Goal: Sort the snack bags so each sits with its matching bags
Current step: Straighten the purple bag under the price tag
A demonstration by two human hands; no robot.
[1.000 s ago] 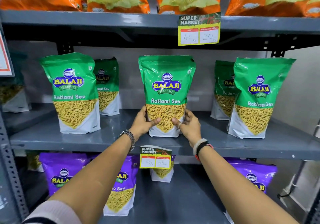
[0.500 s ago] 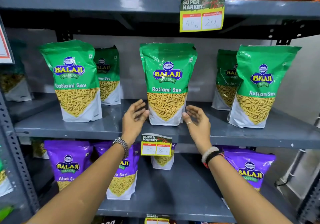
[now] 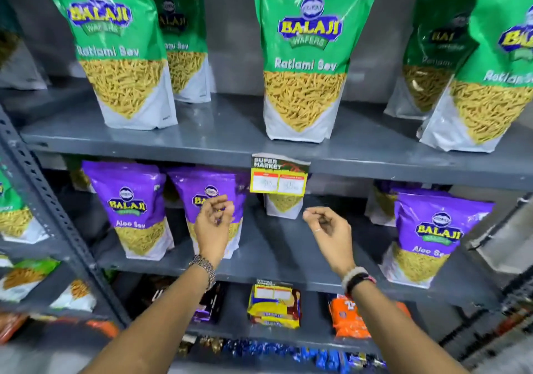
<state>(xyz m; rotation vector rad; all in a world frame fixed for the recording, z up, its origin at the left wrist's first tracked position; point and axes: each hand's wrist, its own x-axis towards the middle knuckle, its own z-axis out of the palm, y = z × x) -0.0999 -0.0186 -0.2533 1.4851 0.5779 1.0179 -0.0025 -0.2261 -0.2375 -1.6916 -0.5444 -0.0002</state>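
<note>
Several green Ratlami Sev bags stand upright on the upper grey shelf (image 3: 219, 139); the middle green bag (image 3: 302, 64) stands alone at its front. Purple Aloo Sev bags stand on the shelf below: one at the left (image 3: 132, 209), one beside it (image 3: 213, 197) and one at the right (image 3: 427, 235). A small bag (image 3: 284, 206) stands at the back of that lower shelf, half hidden by a price tag. My left hand (image 3: 213, 220) hovers in front of the second purple bag, fingers loosely curled, holding nothing. My right hand (image 3: 328, 229) hovers over the bare middle of the lower shelf, also holding nothing.
A yellow price tag (image 3: 279, 176) hangs from the upper shelf's front edge. A perforated grey upright (image 3: 52, 209) stands at the left. Below are a yellow biscuit pack (image 3: 274, 307), orange packs (image 3: 349, 318) and dark packets. More bags sit on the left-hand rack.
Both hands let go of the middle green bag, which stays upright on the upper shelf, and dropped to the purple-bag shelf. The view tilted down and moved closer.
</note>
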